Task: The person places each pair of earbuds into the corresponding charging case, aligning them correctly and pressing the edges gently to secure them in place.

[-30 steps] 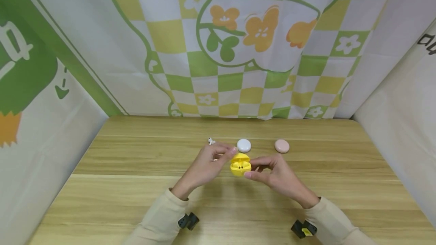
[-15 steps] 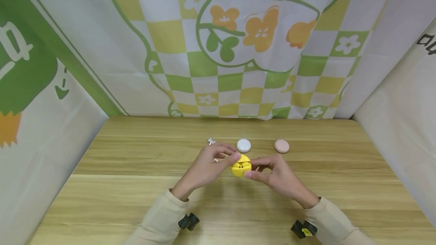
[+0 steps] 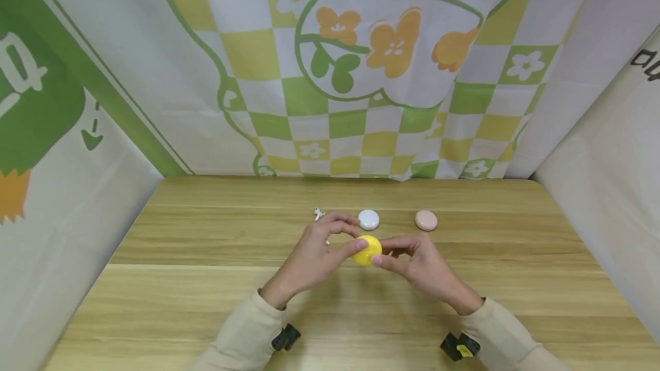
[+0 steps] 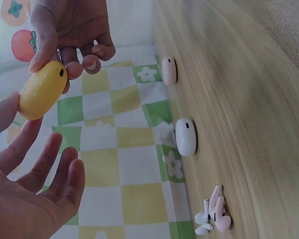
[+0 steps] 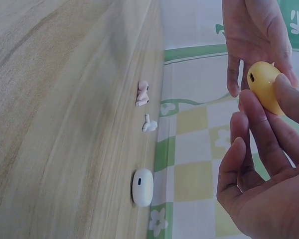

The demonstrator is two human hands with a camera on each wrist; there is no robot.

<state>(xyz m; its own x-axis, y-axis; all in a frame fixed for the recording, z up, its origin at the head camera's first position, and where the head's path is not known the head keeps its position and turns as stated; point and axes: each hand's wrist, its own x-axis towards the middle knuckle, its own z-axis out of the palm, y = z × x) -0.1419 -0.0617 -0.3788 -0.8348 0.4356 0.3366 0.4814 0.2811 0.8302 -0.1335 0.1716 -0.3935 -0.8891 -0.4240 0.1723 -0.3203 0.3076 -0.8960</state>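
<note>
I see the lid [image 3: 373,247] is down now, so yellow earbud case [image 4: 42,92] looks closed; left hand [image 3: 317,253] and right hand [image 3: 424,267] pinch it.

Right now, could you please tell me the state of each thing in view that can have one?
Yellow case: closed, held off the table.
White case: closed, on the table.
Pink case: closed, on the table.
White earbuds: loose on the table.
Pink earbuds: loose on the table.
Left hand: pinching the yellow case.
Right hand: pinching the yellow case.
</note>
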